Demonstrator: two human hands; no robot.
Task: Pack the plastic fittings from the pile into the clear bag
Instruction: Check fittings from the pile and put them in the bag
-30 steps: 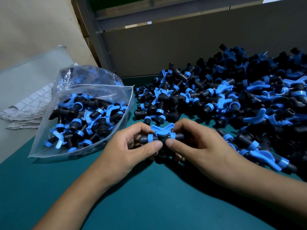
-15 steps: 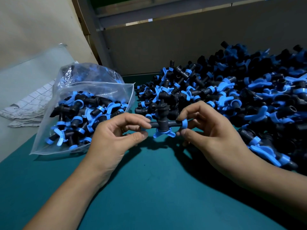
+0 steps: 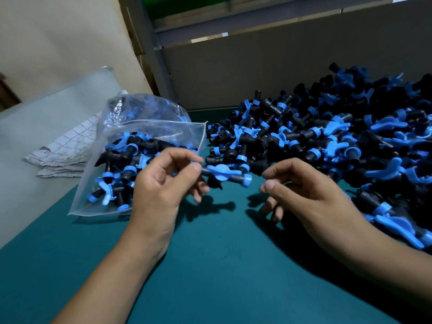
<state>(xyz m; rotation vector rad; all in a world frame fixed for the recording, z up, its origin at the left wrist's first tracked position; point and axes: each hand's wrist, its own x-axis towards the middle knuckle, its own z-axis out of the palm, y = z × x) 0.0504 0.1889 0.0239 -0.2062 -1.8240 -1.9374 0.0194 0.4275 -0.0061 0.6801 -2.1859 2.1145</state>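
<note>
One hand alone now grasps the fitting [image 3: 225, 175]: the left hand [image 3: 163, 183] pinches its left end between thumb and fingers, holding it level above the green tabletop [image 3: 210, 265]. Half a second earlier both hands held it. The right hand [image 3: 301, 190] has let go and sits just beside the fitting's blue-capped right end, fingers loosely curled around nothing. To the left lies the clear bag [image 3: 145, 164], part-filled with fittings. Behind and to the right spreads the pile [image 3: 339, 136].
</note>
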